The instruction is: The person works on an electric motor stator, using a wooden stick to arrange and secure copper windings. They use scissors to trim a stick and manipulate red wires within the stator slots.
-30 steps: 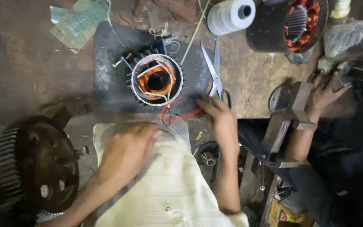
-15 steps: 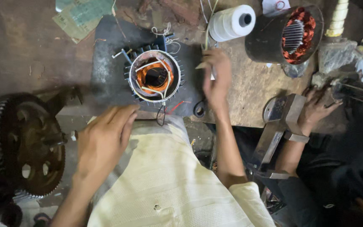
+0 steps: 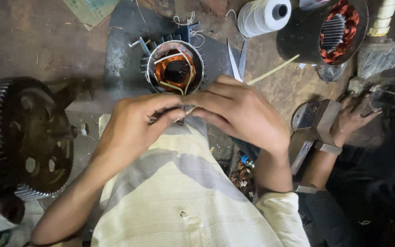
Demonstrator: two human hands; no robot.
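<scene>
The left hand and the right hand have come together just in front of the small motor stator. A second ago they were apart: the left lay low over the cream shirt and the right was out by the scissors. Now both sets of fingertips meet at one spot and pinch the pale wire leads that trail down from the copper winding. The left hand is half curled, thumb against forefinger on the leads. The right hand is closed more tightly, its fingers folded over the same strands; how many it grips is hard to tell, since the knuckles hide the ends.

So the work has moved from reaching about to fine handling of the leads, and the scissors now lie untouched.

The stator stands upright on the dark mat, just beyond the fingertips, with its orange coil showing inside the metal ring. The scissors lie beside it, partly behind the right hand. Further out are a spool of white thread and a larger black stator with reddish windings. A big toothed gear sits on the left. On the right, another person's hand rests on a metal bracket, well apart from the leads.
</scene>
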